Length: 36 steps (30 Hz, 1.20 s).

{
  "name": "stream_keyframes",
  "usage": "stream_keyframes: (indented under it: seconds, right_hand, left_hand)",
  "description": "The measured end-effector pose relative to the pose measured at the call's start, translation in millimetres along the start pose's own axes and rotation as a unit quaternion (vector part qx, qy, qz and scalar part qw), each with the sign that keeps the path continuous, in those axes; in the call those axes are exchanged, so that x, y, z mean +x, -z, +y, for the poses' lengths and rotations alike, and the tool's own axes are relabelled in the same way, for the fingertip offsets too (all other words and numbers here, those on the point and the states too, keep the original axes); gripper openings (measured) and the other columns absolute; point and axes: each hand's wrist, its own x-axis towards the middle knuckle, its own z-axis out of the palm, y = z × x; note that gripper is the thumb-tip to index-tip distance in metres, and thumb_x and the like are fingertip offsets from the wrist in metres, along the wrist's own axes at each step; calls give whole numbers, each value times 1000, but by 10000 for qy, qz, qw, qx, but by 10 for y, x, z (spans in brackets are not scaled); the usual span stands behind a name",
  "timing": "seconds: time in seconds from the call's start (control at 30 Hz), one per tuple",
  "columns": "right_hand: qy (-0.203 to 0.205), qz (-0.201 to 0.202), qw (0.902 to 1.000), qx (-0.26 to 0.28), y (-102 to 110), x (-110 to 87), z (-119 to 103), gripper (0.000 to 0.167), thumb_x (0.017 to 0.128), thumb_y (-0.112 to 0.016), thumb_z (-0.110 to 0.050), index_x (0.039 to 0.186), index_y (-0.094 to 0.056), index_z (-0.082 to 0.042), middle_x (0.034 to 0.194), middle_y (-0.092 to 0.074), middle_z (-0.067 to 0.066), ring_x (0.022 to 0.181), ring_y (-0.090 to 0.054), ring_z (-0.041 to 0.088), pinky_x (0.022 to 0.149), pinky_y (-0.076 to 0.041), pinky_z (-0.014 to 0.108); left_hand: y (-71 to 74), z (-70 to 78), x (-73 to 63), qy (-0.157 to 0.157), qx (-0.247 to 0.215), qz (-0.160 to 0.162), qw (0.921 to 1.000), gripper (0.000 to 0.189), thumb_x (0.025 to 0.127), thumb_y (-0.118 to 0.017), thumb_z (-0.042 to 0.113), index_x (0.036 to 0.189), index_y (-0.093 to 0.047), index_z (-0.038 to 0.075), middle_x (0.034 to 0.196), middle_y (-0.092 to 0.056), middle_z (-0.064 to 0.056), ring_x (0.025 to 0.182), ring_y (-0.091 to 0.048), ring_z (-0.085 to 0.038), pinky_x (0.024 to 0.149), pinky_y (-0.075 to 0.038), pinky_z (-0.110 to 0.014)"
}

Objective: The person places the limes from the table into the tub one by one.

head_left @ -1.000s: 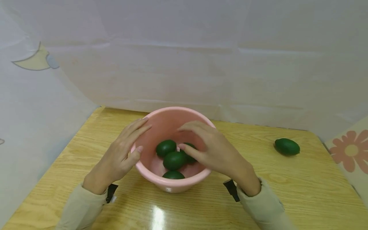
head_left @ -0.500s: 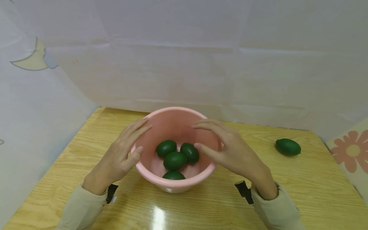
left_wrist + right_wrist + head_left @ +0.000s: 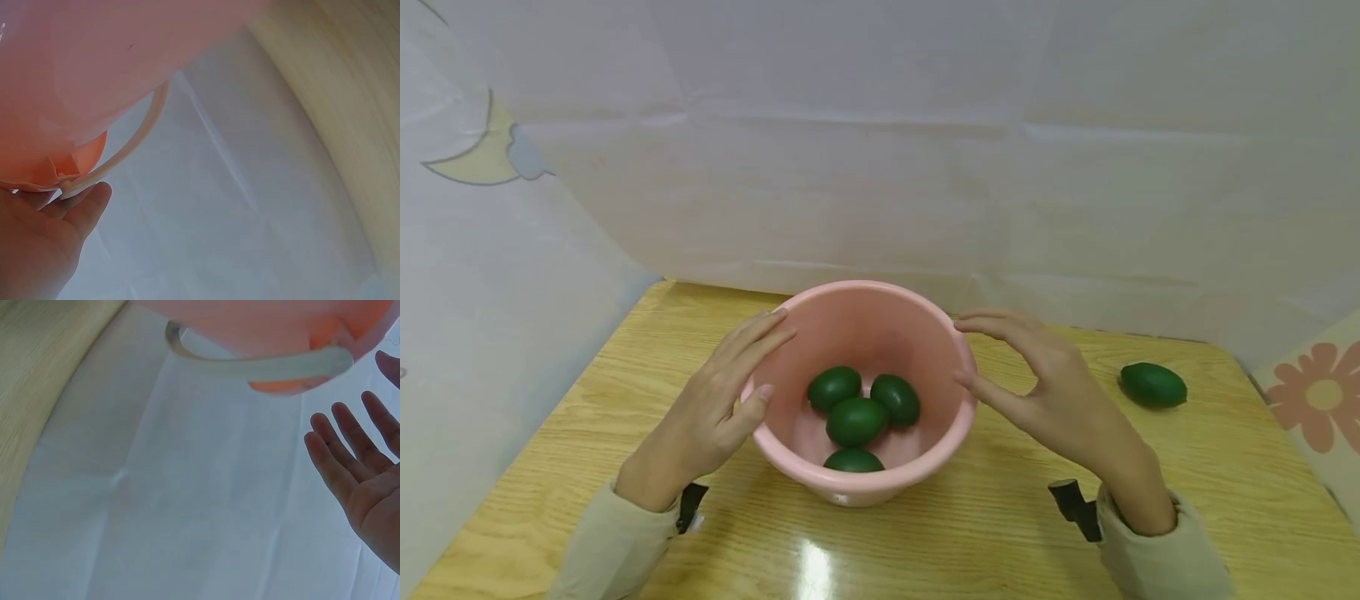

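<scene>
A round pink bucket stands on the wooden table, with several dark green, oval fruits lying at its bottom. My left hand holds the bucket's left rim, thumb and fingertips over the edge. In the left wrist view its fingers lie against the rim beside the pale handle. My right hand is at the right rim with fingers spread and nothing in its grasp. The right wrist view has this palm facing up, its fingers apart from the bucket.
Another green fruit, pointed at one end, lies on the right part of the table. A pale, creased sheet hangs behind the table and along its left side.
My right hand has moved right, out from over the fruits to the bucket's right rim, carrying nothing. The left hand stays on the left rim.
</scene>
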Motion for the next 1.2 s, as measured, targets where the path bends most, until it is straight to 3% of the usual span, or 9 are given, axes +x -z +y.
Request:
stream_keyframes:
  seconds: [0.43, 0.63, 0.9, 1.2]
  right_hand:
    - [-378, 66, 9983, -445, 172, -164, 158, 61, 76, -82, -4, 133, -61, -16, 133, -63, 3, 127, -54, 9, 105, -36, 8]
    - [-438, 65, 9972, -611, 214, -222, 232, 62, 76, -81, -3, 133, -61, -15, 133, -61, 3, 127, -51, 1, 103, -34, 4]
    - [-154, 190, 9973, -696, 258, -293, 351, 62, 72, -82, -1, 130, -63, -10, 131, -62, 6, 127, -50, -2, 103, -34, 5]
    - [-35, 126, 9966, -816, 271, -389, 509, 61, 72, -82, -1, 129, -63, -8, 130, -62, 7, 128, -49, -2, 104, -32, 5]
  left_hand:
    - [-4, 4, -7, 69, -6, -20, 10000, 53, 94, -47, 14, 146, -48, 6, 158, -38, -10, 149, -31, -28, 123, -21, -29]
    - [-11, 5, -13, 91, 6, 30, 10000, 53, 93, -47, 12, 146, -48, 7, 159, -38, -9, 149, -31, -29, 123, -18, -23]
    - [-8, 9, -14, 164, 47, -1, 9999, 55, 93, -47, 14, 147, -48, 10, 159, -38, -8, 149, -31, -29, 123, -24, -35]
    - [-9, 5, -13, 141, 46, 8, 9999, 54, 92, -47, 14, 146, -48, 8, 159, -38, -8, 147, -32, -32, 123, -23, -33]
